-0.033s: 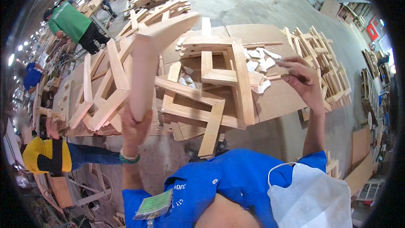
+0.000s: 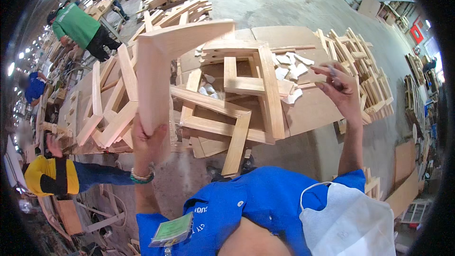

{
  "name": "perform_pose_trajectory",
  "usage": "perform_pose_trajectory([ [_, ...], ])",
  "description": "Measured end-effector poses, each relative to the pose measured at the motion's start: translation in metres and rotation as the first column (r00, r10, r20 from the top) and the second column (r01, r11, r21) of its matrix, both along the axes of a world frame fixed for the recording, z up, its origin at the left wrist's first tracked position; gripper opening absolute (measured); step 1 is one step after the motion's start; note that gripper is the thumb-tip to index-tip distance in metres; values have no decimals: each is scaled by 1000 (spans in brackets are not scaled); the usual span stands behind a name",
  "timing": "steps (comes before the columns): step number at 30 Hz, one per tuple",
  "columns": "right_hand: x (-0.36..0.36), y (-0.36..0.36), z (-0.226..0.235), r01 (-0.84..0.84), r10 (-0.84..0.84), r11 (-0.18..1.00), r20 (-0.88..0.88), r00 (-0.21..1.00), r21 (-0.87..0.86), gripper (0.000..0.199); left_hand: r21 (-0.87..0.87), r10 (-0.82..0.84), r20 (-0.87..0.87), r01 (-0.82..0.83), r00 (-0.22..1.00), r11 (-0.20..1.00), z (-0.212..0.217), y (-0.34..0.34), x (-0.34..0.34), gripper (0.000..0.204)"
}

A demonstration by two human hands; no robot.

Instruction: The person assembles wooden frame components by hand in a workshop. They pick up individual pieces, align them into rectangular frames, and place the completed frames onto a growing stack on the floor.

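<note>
My left hand is closed round the lower end of an L-shaped wooden frame piece, raised above the table. The piece stands upright, its other arm reaching away to the right. My right hand is raised over the table's right side with fingers bent. A small greyish thing shows among those fingers; its kind is too small to tell. White crumpled scraps lie just left of this hand. Between my hands, several jointed wooden corner pieces overlap on the table.
Cardboard covers the tabletop. More wooden pieces lie at left, and a stack of frames stands at right. A person in yellow and black is close on the left; a person in green works farther back.
The L-shaped piece has tilted slightly, its far arm swinging right, as my left hand shifted a little left. My right hand turned slightly, and the greyish thing shows more plainly.
</note>
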State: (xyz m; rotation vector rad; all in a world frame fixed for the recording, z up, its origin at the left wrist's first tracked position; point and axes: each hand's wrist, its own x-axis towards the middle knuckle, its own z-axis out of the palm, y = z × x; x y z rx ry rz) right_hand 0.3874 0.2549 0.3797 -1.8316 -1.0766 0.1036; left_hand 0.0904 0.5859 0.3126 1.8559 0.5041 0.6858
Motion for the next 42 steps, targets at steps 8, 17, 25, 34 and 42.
perform_pose_trajectory([
  [8, 9, 31, -47, 155, 55, 947, 615, 787, -283, 82, -625, -430, -43, 312, 902, 716, -6, -19, 28, 68],
  [17, 6, 24, -113, 256, -48, 930, 604, 796, -263, 66, -762, -510, -49, 298, 859, 575, -37, -36, 46, 72],
  [25, 26, 90, -117, -7, 127, 990, -889, 439, 138, 35, -523, -398, 82, 379, 914, 763, -66, -50, 90, 67],
  [34, 91, 204, -94, 253, 184, 940, -965, 184, 228, 33, -787, -389, 250, 420, 887, 452, -99, -68, 117, 65],
  [42, 176, 240, -159, -105, 115, 992, -871, 478, 74, 45, -901, -182, 131, 194, 974, 387, -137, -71, 24, 56],
])
